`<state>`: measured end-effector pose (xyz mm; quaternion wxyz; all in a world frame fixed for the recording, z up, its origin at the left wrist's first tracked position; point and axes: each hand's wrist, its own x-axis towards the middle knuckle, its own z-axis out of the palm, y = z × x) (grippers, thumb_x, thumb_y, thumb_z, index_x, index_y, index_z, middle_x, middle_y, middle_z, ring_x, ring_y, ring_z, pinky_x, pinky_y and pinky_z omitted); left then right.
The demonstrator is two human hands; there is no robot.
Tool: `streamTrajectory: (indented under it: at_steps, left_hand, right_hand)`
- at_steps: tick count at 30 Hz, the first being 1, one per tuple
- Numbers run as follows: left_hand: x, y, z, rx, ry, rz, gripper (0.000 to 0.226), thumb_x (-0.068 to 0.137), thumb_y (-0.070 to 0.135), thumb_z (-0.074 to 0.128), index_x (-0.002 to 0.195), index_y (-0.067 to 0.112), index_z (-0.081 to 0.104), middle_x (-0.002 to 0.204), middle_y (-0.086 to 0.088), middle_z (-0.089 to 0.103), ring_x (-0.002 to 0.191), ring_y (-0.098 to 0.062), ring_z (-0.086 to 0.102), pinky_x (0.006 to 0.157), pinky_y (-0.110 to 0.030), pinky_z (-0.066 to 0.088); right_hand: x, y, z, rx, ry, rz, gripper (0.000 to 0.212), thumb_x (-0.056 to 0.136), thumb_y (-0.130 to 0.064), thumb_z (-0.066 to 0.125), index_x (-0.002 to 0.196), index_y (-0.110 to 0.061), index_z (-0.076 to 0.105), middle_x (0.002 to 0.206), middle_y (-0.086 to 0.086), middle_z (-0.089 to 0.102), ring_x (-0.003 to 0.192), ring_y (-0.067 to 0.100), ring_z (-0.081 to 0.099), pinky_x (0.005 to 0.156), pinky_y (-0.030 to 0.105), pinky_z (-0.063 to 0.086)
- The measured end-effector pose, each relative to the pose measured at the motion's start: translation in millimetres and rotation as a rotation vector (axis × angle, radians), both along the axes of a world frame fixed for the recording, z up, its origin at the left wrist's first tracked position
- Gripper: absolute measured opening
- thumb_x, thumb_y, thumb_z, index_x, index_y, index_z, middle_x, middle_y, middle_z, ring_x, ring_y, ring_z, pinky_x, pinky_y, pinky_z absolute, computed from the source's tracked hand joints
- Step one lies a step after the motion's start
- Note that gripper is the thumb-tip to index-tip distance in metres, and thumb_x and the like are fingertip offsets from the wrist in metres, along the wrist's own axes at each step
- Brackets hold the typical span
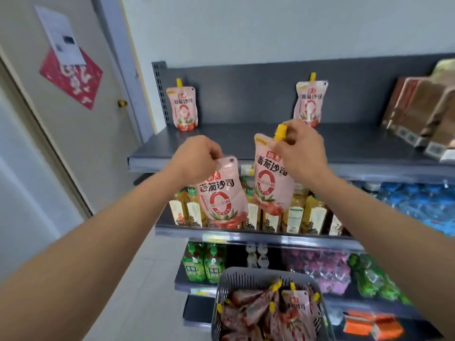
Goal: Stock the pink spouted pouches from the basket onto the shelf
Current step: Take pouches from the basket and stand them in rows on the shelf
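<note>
Two pink spouted pouches stand upright against the back of the grey top shelf (246, 141): one at the left (182, 107), one further right (309, 102). My left hand (194, 159) grips the top of a third pouch (221, 195), which hangs in front of the shelf edge. My right hand (299, 148) pinches a fourth pouch (270, 178) just under its yellow cap, held upright slightly higher. A grey basket (246, 276) at the bottom holds several more pink pouches (283, 313).
Brown packages (423, 114) lean at the right end of the top shelf. Yellow bottles (310, 215) fill the shelf below, green bottles (204, 264) and bagged goods lower down. A door (73, 119) with a red paper stands to the left.
</note>
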<state>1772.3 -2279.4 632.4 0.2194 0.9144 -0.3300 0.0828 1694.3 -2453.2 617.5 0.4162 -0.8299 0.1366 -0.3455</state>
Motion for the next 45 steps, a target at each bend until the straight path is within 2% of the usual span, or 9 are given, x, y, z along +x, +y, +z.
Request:
streamTrajectory:
  at_steps: [7,12,17,24,31,35,38,40,45]
  left_hand:
    - [32,11,66,-0.100,-0.101,0.058,0.016,0.086,0.007,0.059,0.098,0.006,0.069,0.092,-0.005,0.061,0.081,-0.019,0.057,0.073,-0.027,0.046]
    - [83,15,86,-0.129,-0.156,0.077,0.016,0.086,0.007,0.062,0.100,0.004,0.070,0.095,-0.006,0.057,0.081,-0.019,0.055,0.076,-0.029,0.048]
    - [155,21,90,-0.132,-0.153,0.088,0.018,0.087,0.007,0.059,0.103,0.006,0.069,0.093,-0.005,0.060,0.080,-0.018,0.056,0.072,-0.028,0.046]
    - [253,22,77,-0.039,-0.172,0.055,0.019,0.087,0.002,0.055,0.097,0.002,0.071,0.104,-0.014,0.065,0.083,-0.023,0.055,0.072,-0.029,0.044]
    - [323,15,56,-0.123,-0.086,0.032,0.026,0.088,0.007,0.058,0.112,0.012,0.067,0.120,-0.009,0.054,0.103,-0.029,0.060,0.079,-0.029,0.050]
    - [340,17,50,-0.301,0.059,-0.108,0.065,0.081,0.004,0.064,0.136,0.025,0.038,0.121,-0.004,0.054,0.095,-0.022,0.063,0.076,-0.032,0.056]
    - [342,24,38,-0.443,0.271,-0.085,0.084,0.076,0.005,0.072,0.141,0.023,0.024,0.115,0.001,0.049,0.094,-0.017,0.060,0.074,-0.027,0.053]
    - [342,33,26,-0.538,0.448,-0.064,0.078,0.073,0.003,0.075,0.136,0.019,0.031,0.115,0.002,0.052,0.099,-0.018,0.059,0.080,-0.030,0.053]
    - [339,48,-11,-0.490,0.684,-0.103,0.048,0.073,-0.001,0.073,0.116,0.013,0.057,0.100,0.006,0.066,0.092,-0.011,0.063,0.101,-0.042,0.047]
  right_hand:
    - [39,1,61,-0.001,-0.072,0.057,0.028,0.090,-0.015,0.060,0.117,-0.020,0.058,0.112,0.001,0.065,0.095,0.021,0.065,0.079,0.042,0.058]
    - [83,0,75,0.068,-0.100,0.078,0.036,0.089,-0.013,0.062,0.123,-0.020,0.057,0.121,0.001,0.063,0.092,0.019,0.065,0.065,0.027,0.056]
    - [146,0,78,0.139,-0.086,0.071,0.037,0.087,-0.011,0.064,0.122,-0.022,0.060,0.117,0.001,0.065,0.088,0.021,0.068,0.072,0.037,0.060]
    - [242,7,70,0.139,-0.021,0.103,0.034,0.085,-0.010,0.066,0.117,-0.021,0.062,0.107,0.008,0.067,0.084,0.023,0.069,0.068,0.034,0.059]
    - [308,10,50,0.198,0.058,0.154,0.037,0.086,-0.008,0.064,0.122,-0.019,0.060,0.111,0.010,0.067,0.089,0.024,0.069,0.073,0.036,0.059]
    - [315,9,45,0.258,0.038,0.147,0.048,0.082,-0.006,0.068,0.126,-0.018,0.052,0.111,0.003,0.062,0.093,0.020,0.066,0.070,0.030,0.057]
    - [308,7,32,0.324,0.097,0.130,0.044,0.078,-0.003,0.071,0.115,-0.013,0.049,0.107,0.004,0.062,0.085,0.017,0.066,0.066,0.028,0.055]
    - [304,5,17,0.397,0.163,0.179,0.036,0.077,0.002,0.070,0.106,-0.012,0.054,0.105,0.005,0.069,0.084,0.018,0.069,0.069,0.033,0.057]
    - [298,4,-4,0.381,0.343,0.238,0.047,0.075,0.007,0.070,0.116,-0.013,0.056,0.107,-0.001,0.067,0.098,0.018,0.063,0.074,0.027,0.051]
